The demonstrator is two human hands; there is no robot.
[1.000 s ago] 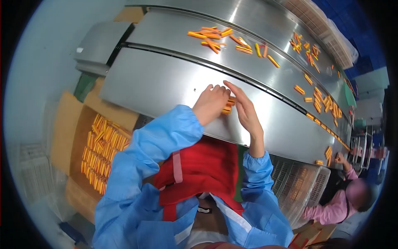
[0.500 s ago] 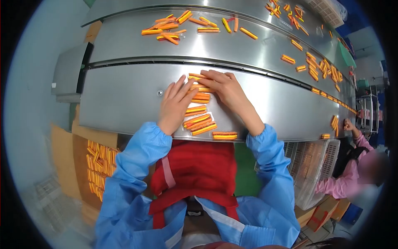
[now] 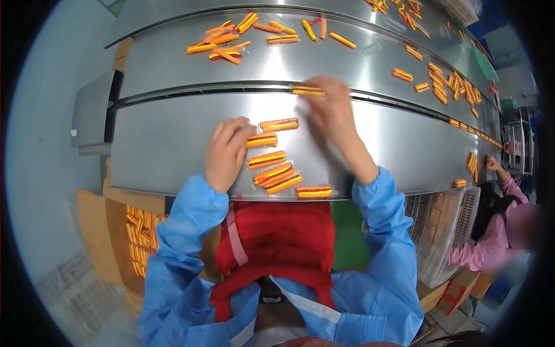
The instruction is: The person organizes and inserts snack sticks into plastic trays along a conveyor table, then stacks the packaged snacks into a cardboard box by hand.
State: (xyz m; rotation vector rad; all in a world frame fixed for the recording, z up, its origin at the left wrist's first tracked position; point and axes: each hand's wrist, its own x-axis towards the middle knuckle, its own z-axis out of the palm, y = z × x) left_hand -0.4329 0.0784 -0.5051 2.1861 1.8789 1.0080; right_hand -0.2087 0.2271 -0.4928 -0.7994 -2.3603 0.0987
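Orange-and-yellow striped sticks in clear wrapping lie on the steel table. My right hand [image 3: 332, 107], a little blurred, pinches one striped stick [image 3: 306, 91] over the dark gap at the table's far side. My left hand [image 3: 225, 151] is low over the table with bent fingers, a gap showing between thumb and fingertips. Its thumb side meets or nearly meets the left end of a striped stick [image 3: 263, 140]; contact is unclear. Between my hands lies another wrapped stick [image 3: 278, 124]. Nearer my apron are several more, in a loose column, with one wrapped stick [image 3: 314, 191] at the front edge.
Beyond the gap, a second steel surface [image 3: 156, 63] carries a pile of sticks [image 3: 222, 41] and scattered ones. A cardboard box [image 3: 95, 231] with many sticks stands at lower left. Plastic crates [image 3: 439, 231] are at right, beside a co-worker in a pink sleeve [image 3: 474, 254].
My right hand has moved away from me and right, carrying a striped stick off the column. My left hand has drawn back left from the sticks. The view has shifted slightly.
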